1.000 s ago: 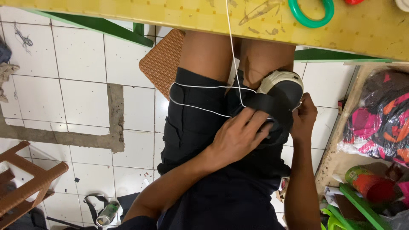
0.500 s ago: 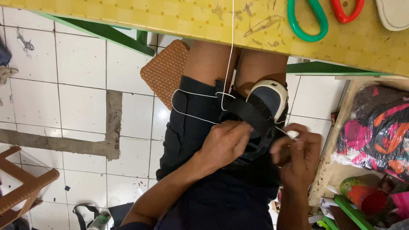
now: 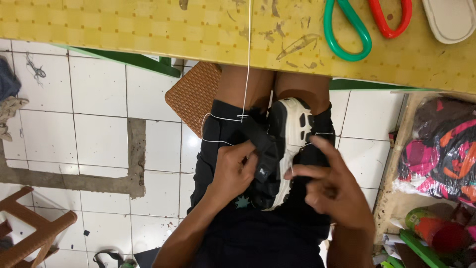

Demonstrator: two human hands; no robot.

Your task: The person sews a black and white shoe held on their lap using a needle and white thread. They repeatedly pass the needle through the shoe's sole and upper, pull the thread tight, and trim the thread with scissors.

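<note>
the left hand (image 3: 235, 171) has its fingers clamped on the black strap (image 3: 265, 154) of a black sandal with a white sole (image 3: 285, 149), which lies sole-side up on the person's lap, below the edge of the yellow desk (image 3: 148, 30). the right hand (image 3: 332, 188) is just beside the sole; its thumb and forefinger are pinched together on a white thread (image 3: 246, 64), the other fingers spread apart. whether a needle sits in that pinch is too small to tell. the thread runs up past the desk edge and loops across the shorts (image 3: 218, 149).

what could go wrong, as a judgement: the slack loops over the thigh could snag or knot as the thread is drawn, because they cross each other loosely. the sandal is propped only by the lap and one hand, so a hard pull might twist it or slip it toward the tiled floor (image 3: 89, 104). a tight pull over the desk edge could also fray the thread.

on the desk lie green-handled scissors (image 3: 347, 30), a red handle (image 3: 391, 20) and a pale sole (image 3: 448, 20). at the right, a clear bag (image 3: 441, 149) holds pink and dark cloth, and an open box or shelf (image 3: 391, 208) below holds a green and red heap, unclear. a woven brown mat (image 3: 193, 94) and a wooden stool (image 3: 29, 233) stand on the floor.
</note>
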